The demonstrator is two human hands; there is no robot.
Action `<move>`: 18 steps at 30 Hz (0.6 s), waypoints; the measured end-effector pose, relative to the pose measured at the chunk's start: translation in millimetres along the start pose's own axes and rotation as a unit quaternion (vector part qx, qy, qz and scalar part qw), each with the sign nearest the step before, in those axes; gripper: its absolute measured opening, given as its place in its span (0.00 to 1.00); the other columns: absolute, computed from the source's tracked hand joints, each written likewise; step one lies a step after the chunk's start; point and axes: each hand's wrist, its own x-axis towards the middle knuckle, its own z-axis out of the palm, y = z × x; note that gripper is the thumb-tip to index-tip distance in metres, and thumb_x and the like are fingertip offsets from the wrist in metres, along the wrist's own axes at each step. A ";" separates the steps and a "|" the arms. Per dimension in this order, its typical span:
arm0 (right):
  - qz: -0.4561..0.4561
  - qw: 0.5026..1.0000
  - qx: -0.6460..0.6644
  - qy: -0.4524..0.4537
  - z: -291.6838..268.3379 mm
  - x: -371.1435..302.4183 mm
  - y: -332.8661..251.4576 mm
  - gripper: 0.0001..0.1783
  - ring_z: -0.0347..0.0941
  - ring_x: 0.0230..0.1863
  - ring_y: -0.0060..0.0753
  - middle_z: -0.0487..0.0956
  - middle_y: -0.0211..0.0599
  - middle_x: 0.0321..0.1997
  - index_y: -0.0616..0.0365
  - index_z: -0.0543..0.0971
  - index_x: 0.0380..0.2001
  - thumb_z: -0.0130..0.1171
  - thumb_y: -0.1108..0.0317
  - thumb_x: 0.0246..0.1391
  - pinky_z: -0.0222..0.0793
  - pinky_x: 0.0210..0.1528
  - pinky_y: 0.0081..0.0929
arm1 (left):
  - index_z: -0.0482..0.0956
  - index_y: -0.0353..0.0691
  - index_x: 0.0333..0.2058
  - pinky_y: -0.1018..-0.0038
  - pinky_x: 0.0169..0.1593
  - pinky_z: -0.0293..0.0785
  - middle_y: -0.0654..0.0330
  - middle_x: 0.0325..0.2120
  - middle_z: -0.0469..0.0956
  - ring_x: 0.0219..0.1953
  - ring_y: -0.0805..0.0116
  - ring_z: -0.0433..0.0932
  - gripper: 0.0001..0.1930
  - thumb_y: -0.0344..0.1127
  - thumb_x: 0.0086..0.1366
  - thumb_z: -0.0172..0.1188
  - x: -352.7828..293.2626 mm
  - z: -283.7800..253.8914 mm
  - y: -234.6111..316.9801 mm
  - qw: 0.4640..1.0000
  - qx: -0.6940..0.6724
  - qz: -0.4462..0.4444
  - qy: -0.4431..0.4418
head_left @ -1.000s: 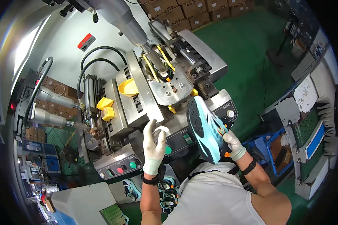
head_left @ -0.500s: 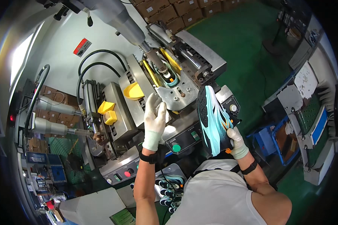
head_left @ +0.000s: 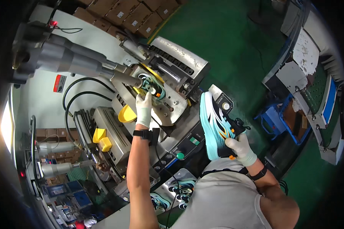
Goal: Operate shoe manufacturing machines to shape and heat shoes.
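The right hand (head_left: 239,148) grips a turquoise shoe (head_left: 214,129) in front of the press (head_left: 176,114); the left hand (head_left: 143,108) reaches to a second shoe (head_left: 159,91) lying in it, whether closed on it I cannot tell; a descending ram (head_left: 128,79) could pinch those fingers; a slack right grip could drop the held shoe

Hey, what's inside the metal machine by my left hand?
A teal, black and white shoe sits in the machine, close to your left hand. The shoe's underside is covered, so what lies beneath it can't be seen.
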 end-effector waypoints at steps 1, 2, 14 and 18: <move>-0.004 1.000 -0.026 -0.007 -2.6 -0.3 -3.1 0.38 0.72 0.58 0.26 0.76 0.35 0.59 0.64 0.68 0.64 0.69 0.65 0.52 0.66 0.63 0.30 | 0.72 0.25 0.52 0.70 0.48 0.75 0.49 0.43 0.80 0.43 0.63 0.80 0.25 0.41 0.64 0.63 20.5 3.5 -15.8 0.999 0.025 -0.004 0.026; -0.007 0.998 -0.053 -0.011 -6.4 -0.3 -6.0 0.38 0.71 0.58 0.25 0.77 0.34 0.59 0.65 0.68 0.64 0.68 0.65 0.52 0.66 0.62 0.30 | 0.75 0.29 0.49 0.73 0.43 0.76 0.57 0.39 0.82 0.38 0.69 0.79 0.20 0.38 0.65 0.62 36.3 12.0 -27.3 0.998 0.049 -0.008 0.049; 0.027 0.990 -0.136 0.015 0.8 17.5 -16.1 0.32 0.73 0.56 0.26 0.78 0.33 0.57 0.63 0.72 0.61 0.67 0.70 0.52 0.66 0.61 0.28 | 0.78 0.33 0.45 0.70 0.36 0.82 0.55 0.36 0.81 0.38 0.62 0.83 0.12 0.34 0.68 0.53 44.4 -1.7 -9.5 0.973 -0.183 -0.138 -0.013; 0.011 0.976 -0.216 0.007 25.0 44.9 -18.0 0.25 0.74 0.50 0.25 0.79 0.33 0.52 0.64 0.76 0.56 0.62 0.72 0.53 0.70 0.56 0.28 | 0.78 0.36 0.43 0.74 0.39 0.74 0.63 0.34 0.79 0.34 0.70 0.75 0.10 0.35 0.72 0.53 -47.4 -40.0 10.3 0.946 -0.314 -0.076 -0.033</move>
